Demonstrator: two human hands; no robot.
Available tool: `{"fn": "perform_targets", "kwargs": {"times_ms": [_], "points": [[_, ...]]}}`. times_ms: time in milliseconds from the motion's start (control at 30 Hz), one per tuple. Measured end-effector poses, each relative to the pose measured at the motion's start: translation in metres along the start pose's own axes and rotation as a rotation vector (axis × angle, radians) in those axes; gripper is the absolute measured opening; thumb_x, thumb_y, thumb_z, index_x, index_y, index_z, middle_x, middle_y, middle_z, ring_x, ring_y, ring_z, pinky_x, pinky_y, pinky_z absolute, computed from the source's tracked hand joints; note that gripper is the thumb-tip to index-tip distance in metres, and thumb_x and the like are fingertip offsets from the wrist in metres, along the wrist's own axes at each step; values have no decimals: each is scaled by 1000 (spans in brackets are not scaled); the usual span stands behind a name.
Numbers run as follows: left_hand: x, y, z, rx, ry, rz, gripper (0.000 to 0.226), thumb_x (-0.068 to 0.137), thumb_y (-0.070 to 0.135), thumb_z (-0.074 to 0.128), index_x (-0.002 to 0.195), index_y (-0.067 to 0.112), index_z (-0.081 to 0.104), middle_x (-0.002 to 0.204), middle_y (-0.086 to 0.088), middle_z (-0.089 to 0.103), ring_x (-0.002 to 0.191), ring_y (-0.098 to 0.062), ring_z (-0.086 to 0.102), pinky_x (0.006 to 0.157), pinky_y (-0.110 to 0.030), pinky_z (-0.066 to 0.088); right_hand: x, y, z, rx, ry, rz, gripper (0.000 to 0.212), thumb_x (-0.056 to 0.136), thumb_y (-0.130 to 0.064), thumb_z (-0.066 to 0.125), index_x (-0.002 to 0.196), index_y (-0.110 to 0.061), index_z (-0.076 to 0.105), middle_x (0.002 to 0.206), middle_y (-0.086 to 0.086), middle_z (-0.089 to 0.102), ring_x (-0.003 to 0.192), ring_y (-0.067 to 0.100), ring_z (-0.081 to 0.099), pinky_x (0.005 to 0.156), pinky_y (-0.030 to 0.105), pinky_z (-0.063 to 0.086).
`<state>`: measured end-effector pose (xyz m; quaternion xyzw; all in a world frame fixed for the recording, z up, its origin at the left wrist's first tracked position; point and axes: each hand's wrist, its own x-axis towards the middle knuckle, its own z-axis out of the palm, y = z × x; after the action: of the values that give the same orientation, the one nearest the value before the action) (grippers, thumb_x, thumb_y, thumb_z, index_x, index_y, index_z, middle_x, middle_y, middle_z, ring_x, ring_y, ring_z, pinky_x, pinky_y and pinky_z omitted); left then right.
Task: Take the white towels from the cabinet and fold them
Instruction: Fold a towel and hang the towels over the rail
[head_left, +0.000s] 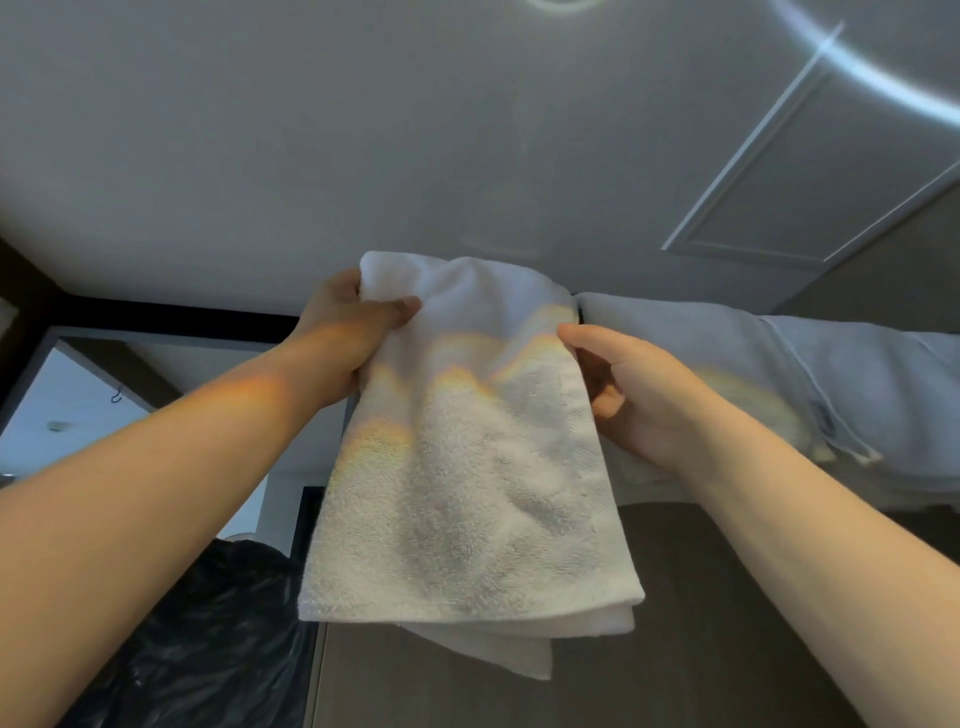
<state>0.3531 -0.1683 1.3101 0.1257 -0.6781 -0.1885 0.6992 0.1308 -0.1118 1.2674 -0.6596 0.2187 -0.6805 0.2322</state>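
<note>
A white terry towel (467, 467) hangs doubled over in front of me, raised toward the ceiling. My left hand (343, 332) grips its upper left edge, thumb across the front of the cloth. My right hand (623, 395) holds the upper right edge, thumb on the front and fingers hidden behind the cloth. A lower layer of the towel sticks out below the front fold. More white towels (779, 374) lie piled on top of the dark cabinet (701, 597) to the right, behind my right hand.
A black plastic bag (208, 634) sits at the lower left beside the cabinet. A mirror or glass panel with a dark frame (67, 395) stands at the left. The grey ceiling with a hatch panel (810, 171) fills the upper view.
</note>
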Motion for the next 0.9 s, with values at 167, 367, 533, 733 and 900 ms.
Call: {"fn": "perform_targets", "kwargs": {"times_ms": [167,367,533,733,900], "points": [[0,2,0,-6,1,-24,36,91,16,65,127,18,58,112,-2,67,99,-21,67,73,-35,56,0,-2,6,-12,-142,99,28,99,-24,51,72,-16,54,60,-5,44,42,6,42,44,17,36],[4,0,-2,4,-6,-29,37,90,16,67,125,16,59,112,-4,67,99,-23,67,75,-38,57,13,-12,3,-217,142,-141,36,97,-10,57,62,-11,47,63,13,37,57,23,39,62,35,33],[15,-2,-1,64,2,14,50,86,22,72,132,18,53,121,-4,64,107,-26,63,90,-46,55,30,-31,-1,-130,187,-149,20,89,3,60,71,-6,55,59,6,50,55,17,51,55,25,41],[28,-4,3,157,48,80,59,84,25,71,137,18,46,128,-3,58,115,-26,58,97,-47,51,32,-43,2,21,76,-128,26,97,-9,51,71,-11,54,45,-6,56,32,5,49,31,13,33],[32,-3,-1,273,-4,144,44,85,24,72,124,18,55,116,-2,64,104,-22,63,90,-45,55,55,-48,4,-317,258,-107,13,90,-24,67,88,-12,62,76,5,60,63,21,57,56,26,45]]}}
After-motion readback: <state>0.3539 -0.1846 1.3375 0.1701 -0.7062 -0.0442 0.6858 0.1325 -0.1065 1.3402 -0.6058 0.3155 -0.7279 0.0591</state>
